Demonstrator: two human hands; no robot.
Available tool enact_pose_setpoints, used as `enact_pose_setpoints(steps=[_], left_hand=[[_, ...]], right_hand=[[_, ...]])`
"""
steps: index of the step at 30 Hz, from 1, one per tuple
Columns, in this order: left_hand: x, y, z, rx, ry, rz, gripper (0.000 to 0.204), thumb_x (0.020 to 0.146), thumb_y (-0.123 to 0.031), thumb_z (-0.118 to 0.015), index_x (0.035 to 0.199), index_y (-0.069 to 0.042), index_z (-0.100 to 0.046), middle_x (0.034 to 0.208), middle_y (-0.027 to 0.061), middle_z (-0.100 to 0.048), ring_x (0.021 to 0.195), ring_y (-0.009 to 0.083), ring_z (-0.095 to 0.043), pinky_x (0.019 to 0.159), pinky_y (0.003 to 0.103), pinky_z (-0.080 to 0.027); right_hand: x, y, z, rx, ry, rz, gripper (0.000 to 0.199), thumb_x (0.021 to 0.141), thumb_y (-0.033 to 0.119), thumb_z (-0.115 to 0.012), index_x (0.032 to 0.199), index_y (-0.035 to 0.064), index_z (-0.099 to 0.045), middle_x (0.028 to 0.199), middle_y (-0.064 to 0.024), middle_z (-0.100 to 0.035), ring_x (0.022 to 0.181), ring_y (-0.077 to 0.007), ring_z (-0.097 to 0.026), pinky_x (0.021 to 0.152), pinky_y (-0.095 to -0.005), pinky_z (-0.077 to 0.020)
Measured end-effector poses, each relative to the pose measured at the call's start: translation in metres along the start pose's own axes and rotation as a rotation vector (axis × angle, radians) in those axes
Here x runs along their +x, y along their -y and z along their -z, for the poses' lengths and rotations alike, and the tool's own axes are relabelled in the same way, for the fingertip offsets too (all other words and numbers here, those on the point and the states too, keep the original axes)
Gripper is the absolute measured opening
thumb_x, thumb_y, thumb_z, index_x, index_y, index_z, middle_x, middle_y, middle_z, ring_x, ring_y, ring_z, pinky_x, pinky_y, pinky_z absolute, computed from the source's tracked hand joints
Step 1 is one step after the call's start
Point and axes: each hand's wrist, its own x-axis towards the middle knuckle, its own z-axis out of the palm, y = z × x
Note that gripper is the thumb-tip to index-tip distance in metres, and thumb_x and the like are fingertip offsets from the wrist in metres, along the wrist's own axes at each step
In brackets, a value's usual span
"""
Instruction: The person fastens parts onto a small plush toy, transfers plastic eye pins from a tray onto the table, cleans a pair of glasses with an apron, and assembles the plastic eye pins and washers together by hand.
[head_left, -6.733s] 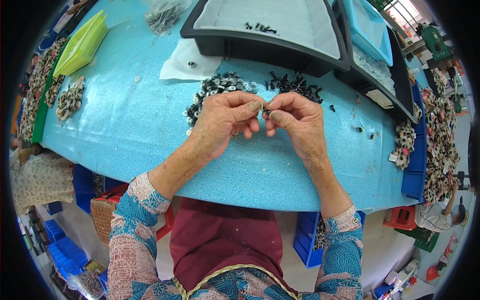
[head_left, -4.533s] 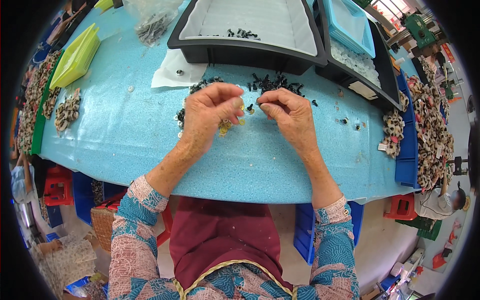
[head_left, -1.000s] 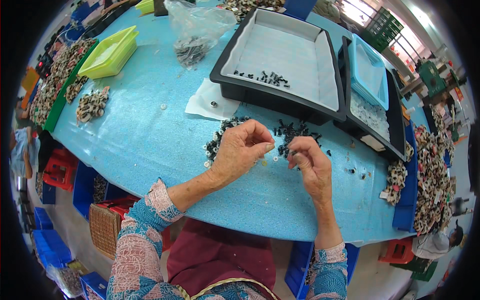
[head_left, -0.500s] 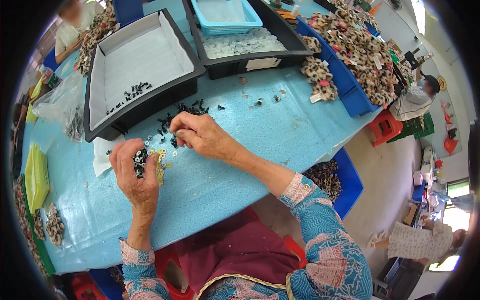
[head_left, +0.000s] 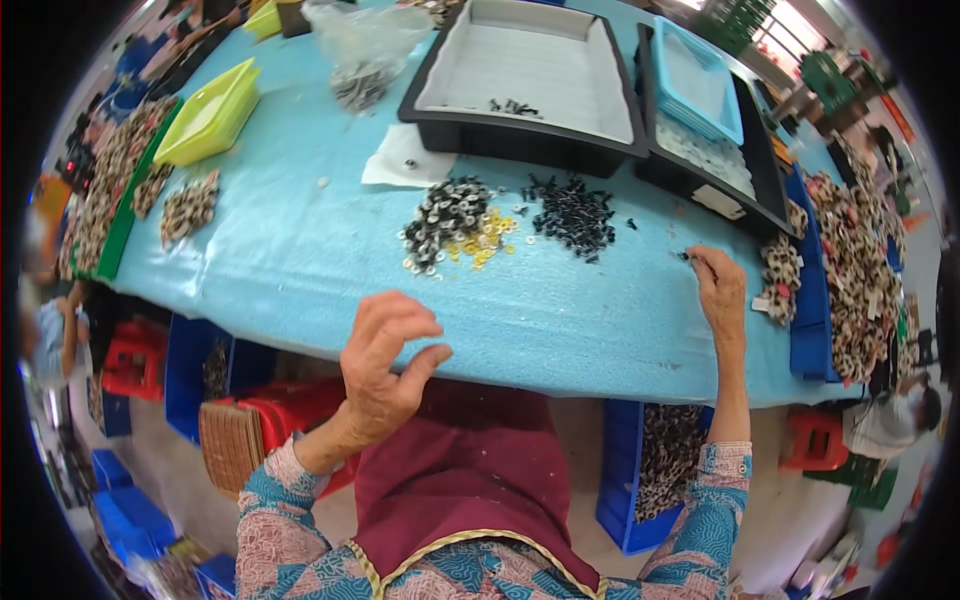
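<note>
While the left hand (head_left: 385, 365) hangs open, right hand (head_left: 718, 285) pinches a tiny black part (head_left: 686, 256).

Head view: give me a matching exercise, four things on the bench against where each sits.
Things:
1. yellow-green tray
2. pile of black parts
3. light blue tray
4. clear plastic bag

Places:
A. in front of the big black tray, right of the silver and yellow rings
B. far left of the blue table
C. on the right-hand black tray, far right
D. at the far edge, left of the big black tray

Pairs: 1-B, 2-A, 3-C, 4-D
</note>
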Motion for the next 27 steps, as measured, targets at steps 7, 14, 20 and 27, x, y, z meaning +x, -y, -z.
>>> enact_pose_setpoints(steps=[7,14,20,27], left_hand=[[-0.02,-0.038,0.065,-0.222,-0.09,0.116,0.017,0.073,-0.011,-0.069,0.086,-0.004,-0.06,0.084,0.0114,-0.057,0.081,0.0245,-0.053,0.071,0.038,-0.045],[0.003,-0.089,0.121,-0.275,-0.258,-0.249,0.032,0.084,-0.033,-0.059,0.099,-0.005,-0.055,0.097,0.011,-0.054,0.094,0.029,-0.049,0.082,0.046,-0.039],[0.002,-0.096,0.122,-0.288,-0.241,-0.314,0.029,0.084,-0.027,-0.06,0.1,-0.002,-0.055,0.097,0.0133,-0.055,0.092,0.029,-0.051,0.082,0.045,-0.04],[0.003,-0.084,0.115,-0.319,-0.15,-0.309,0.027,0.083,-0.019,-0.06,0.101,0.001,-0.056,0.097,0.0161,-0.058,0.091,0.0291,-0.053,0.083,0.044,-0.043]], right_hand=[[0.015,0.083,0.037,0.261,-0.098,-0.067,0.014,0.075,-0.001,-0.065,0.088,-0.0003,-0.063,0.076,-0.0038,-0.058,0.06,-0.0089,-0.046,0.052,-0.0231,-0.037],[0.018,0.215,0.108,1.255,-0.288,0.47,0.019,0.075,0.02,-0.068,0.073,0.0034,-0.06,0.055,0.0036,-0.041,0.048,-0.007,-0.038,0.048,-0.0203,-0.0327],[0.015,0.254,0.093,1.116,0.051,0.591,0.019,0.076,0.019,-0.064,0.071,0.0019,-0.057,0.058,-0.0031,-0.047,0.047,-0.0103,-0.042,0.044,-0.0214,-0.0334],[0.008,0.235,0.077,0.861,0.128,0.562,0.024,0.079,0.025,-0.064,0.074,0.0026,-0.057,0.066,-0.0076,-0.05,0.05,-0.0122,-0.044,0.045,-0.0222,-0.0341]])
